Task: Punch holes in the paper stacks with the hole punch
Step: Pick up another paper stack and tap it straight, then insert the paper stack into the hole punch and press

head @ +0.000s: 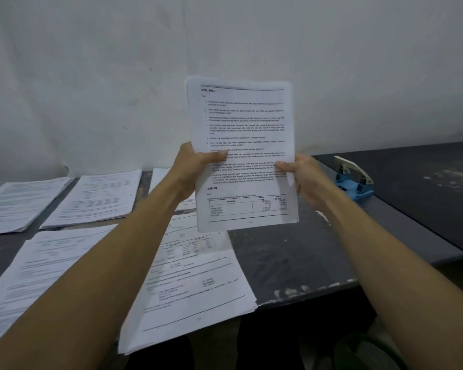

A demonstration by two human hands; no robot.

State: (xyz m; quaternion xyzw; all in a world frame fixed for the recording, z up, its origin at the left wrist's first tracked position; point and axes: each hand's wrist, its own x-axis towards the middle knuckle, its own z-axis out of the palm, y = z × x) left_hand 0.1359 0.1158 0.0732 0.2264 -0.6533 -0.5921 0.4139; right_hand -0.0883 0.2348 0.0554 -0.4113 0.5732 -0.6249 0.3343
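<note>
I hold a printed paper stack (pixel 241 124) upright in the air in front of the wall. My left hand (pixel 190 166) grips its left edge, thumb across the front page. My right hand (pixel 302 177) grips the right edge, thumb on the front. A blue hole punch (pixel 354 180) with a pale lever stands on the dark table (pixel 292 257) to the right, just beyond my right hand and apart from the stack.
Several other paper stacks lie flat on the table: two at the far left (pixel 19 204) (pixel 96 198), one at the near left (pixel 38 276), one in the middle overhanging the front edge (pixel 198 284). A second dark surface (pixel 425 198) extends to the right. A white wall stands close behind.
</note>
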